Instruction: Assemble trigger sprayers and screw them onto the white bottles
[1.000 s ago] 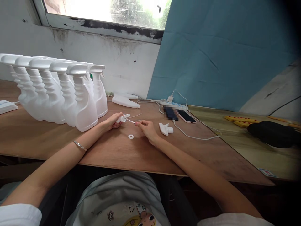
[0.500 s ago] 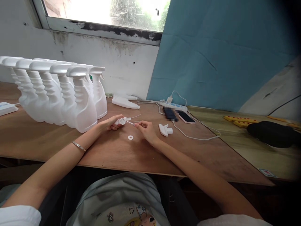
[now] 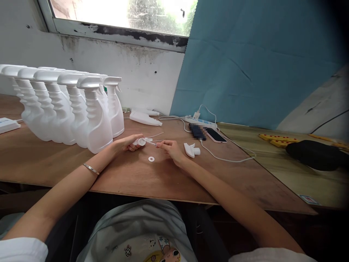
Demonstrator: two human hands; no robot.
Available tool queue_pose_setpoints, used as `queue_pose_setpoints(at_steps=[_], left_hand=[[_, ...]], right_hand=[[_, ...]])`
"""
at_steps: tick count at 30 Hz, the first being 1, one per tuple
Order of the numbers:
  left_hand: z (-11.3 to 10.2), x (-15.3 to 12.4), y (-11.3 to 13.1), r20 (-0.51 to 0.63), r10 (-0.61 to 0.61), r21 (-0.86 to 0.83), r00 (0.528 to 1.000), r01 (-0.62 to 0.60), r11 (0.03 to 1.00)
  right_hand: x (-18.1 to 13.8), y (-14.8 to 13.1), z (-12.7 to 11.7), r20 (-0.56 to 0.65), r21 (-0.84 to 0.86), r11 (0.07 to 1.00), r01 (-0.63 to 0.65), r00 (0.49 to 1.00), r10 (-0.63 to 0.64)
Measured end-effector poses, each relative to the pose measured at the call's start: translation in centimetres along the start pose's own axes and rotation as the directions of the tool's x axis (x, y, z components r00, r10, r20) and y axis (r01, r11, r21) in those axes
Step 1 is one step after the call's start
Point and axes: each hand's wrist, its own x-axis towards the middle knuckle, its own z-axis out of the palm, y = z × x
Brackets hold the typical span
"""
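My left hand point(image 3: 130, 144) is closed around a white spray trigger head point(image 3: 140, 142), its round collar facing me. From the right, my right hand point(image 3: 172, 150) pinches a thin silvery rod point(image 3: 151, 143) between thumb and fingers. The rod's far end meets the collar; whether it goes inside is too small to tell. Just below, a white ring washer point(image 3: 149, 159) lies flat on the brown table point(image 3: 122, 178). Another white trigger head point(image 3: 190, 150) rests on its side, right of my right hand. Thin pale tubes point(image 3: 157, 135) lie behind the hands.
White spray bottles point(image 3: 99, 127) stand in rows at the left. Two white bottles without heads point(image 3: 144, 118) lie near the wall. At the back right are a power strip point(image 3: 204, 123), white cables, a phone point(image 3: 216, 135) and a dark blurred device point(image 3: 196, 131). A black object point(image 3: 316, 154) lies far right.
Almost nothing has moved. Both hands keep nearly the same place, and the rod has turned or shifted very slightly at the collar.
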Motion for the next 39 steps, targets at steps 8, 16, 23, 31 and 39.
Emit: queue_pose_setpoints(at_steps=[8,16,23,31,39], left_hand=[[0.15,-0.61,0.31,-0.065,-0.024,0.179,0.998,0.035,0.983],[0.44,-0.58,0.25,-0.185,0.055,0.264,0.981,-0.004,0.965],[0.27,-0.43,0.14,-0.134,0.035,0.261,0.990,0.001,0.965],[0.61,-0.62,0.25,-0.243,0.092,0.421,0.966,0.019,0.907],[0.90,-0.12,0.11,-0.222,0.051,0.434,0.974,0.052,0.900]], right_hand=[[0.08,0.24,-0.01,0.014,-0.050,0.995,0.081,0.997,-0.080],[-0.03,0.29,-0.06,0.036,0.013,1.000,-0.022,0.999,0.021],[0.34,0.98,-0.38,0.149,0.116,0.986,-0.117,0.984,0.099],[0.34,0.97,-0.26,0.123,0.127,0.990,-0.056,0.992,0.040],[-0.03,0.66,0.55,-0.093,0.330,0.935,0.130,0.990,-0.105]])
